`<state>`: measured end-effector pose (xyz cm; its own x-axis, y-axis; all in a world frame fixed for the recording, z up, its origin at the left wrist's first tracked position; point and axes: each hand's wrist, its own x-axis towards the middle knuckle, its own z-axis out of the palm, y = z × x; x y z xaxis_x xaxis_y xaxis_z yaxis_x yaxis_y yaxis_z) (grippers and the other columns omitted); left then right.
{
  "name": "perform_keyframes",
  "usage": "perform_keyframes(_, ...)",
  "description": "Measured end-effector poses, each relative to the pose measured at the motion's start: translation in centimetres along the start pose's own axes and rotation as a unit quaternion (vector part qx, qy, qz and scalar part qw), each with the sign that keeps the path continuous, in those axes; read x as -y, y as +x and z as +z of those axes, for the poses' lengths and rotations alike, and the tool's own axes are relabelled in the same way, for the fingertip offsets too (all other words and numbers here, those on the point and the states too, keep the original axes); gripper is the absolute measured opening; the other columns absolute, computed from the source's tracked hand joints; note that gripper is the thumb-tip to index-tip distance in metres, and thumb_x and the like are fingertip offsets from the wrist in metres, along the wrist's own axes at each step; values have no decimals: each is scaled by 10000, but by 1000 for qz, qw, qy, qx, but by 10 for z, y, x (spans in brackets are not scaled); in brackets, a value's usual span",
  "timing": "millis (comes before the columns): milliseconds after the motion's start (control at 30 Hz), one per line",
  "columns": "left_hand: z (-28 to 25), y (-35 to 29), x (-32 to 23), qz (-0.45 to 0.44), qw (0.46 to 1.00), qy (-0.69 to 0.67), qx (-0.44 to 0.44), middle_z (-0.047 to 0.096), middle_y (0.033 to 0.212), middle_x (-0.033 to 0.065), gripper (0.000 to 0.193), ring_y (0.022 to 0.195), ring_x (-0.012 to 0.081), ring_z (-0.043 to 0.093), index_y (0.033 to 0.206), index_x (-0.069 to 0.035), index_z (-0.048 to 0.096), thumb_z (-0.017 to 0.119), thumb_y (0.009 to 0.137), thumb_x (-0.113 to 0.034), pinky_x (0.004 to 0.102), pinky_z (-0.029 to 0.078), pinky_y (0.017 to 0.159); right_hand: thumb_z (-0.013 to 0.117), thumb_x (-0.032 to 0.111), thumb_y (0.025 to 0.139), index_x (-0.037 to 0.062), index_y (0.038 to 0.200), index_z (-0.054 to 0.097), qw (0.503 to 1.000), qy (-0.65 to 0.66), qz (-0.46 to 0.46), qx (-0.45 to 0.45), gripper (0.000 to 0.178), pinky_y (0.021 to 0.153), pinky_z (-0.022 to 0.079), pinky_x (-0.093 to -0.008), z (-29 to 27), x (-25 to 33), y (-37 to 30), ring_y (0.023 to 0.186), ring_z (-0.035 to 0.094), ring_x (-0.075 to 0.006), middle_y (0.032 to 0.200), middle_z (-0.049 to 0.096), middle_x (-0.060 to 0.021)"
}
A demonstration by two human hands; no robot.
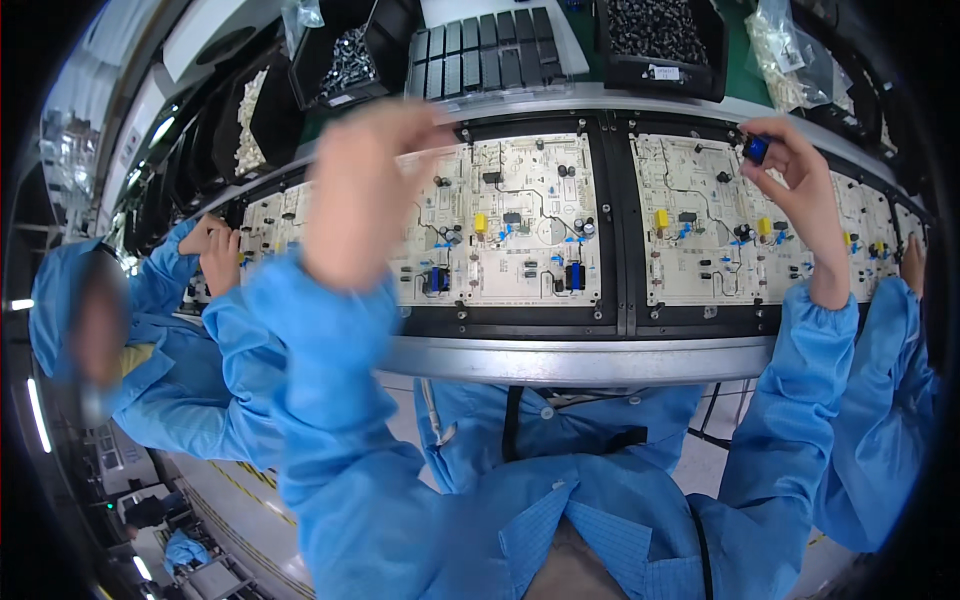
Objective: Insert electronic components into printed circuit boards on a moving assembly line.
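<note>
My right hand (800, 175) pinches a small blue-and-black block-shaped component (757, 150) between thumb and fingers. It is held above the upper edge of the right circuit board panel (690, 285), a cream board fitted with yellow, black and blue parts. Motion smears my left hand (365, 190), so its fingers cannot be made out. That hand is over the left circuit board panel (510, 285), hiding part of it. Blue-and-black components (575, 277) like the held one sit on this panel's lower part. Black frames (618, 230) hold the panels.
A metal rail (580, 362) runs along the near side. Behind the boards stand a bin of black parts (660, 45), a bin of metallic parts (345, 65), rows of grey blocks (485, 55) and bagged pale parts (790, 60). Co-workers' hands (215, 255) (913, 265) reach in from both sides.
</note>
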<state>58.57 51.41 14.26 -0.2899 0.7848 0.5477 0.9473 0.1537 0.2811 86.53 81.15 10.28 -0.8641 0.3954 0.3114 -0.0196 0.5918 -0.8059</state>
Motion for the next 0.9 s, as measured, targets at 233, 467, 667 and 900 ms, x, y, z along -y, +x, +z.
perform_keyframes(233, -10, 87, 243, -209, 932, 285, 76, 668, 960, 243, 242, 929, 414, 638, 1006, 1, 653, 622, 833, -164, 462, 512, 825, 616, -39, 839, 3, 1227, 529, 998, -22, 64, 5, 400, 703, 472, -200, 17, 17, -32, 793, 589, -63, 1059, 633, -52)
perform_keyframes(467, 61, 82, 306, -270, 947, 8, 176, 696, 1014, 170, 400, 900, 252, 681, 1121, -10, 654, 692, 826, -278, 332, 525, 808, 601, -67, 840, -18, 1188, 533, 975, 106, 101, -165, 358, 770, 501, -238, 34, 6, -96, 913, 607, -119, 1049, 614, -87)
perform_keyframes(667, 74, 96, 308, -266, 948, -27, 174, 696, 928, 110, 332, 791, 174, 658, 1072, 3, 660, 690, 850, -242, 301, 524, 728, 606, -50, 815, -15, 1177, 517, 978, -6, 116, -175, 374, 840, 472, -271, 34, 11, -119, 957, 587, -149, 1068, 578, -75)
perform_keyframes(900, 76, 83, 342, -275, 950, -86, 120, 682, 812, 63, 209, 722, 141, 622, 953, -11, 681, 680, 846, -191, 294, 498, 671, 762, -22, 661, 36, 992, 639, 985, -158, 60, -30, 358, 754, 489, -297, 37, 45, -98, 858, 612, -229, 969, 637, -90)
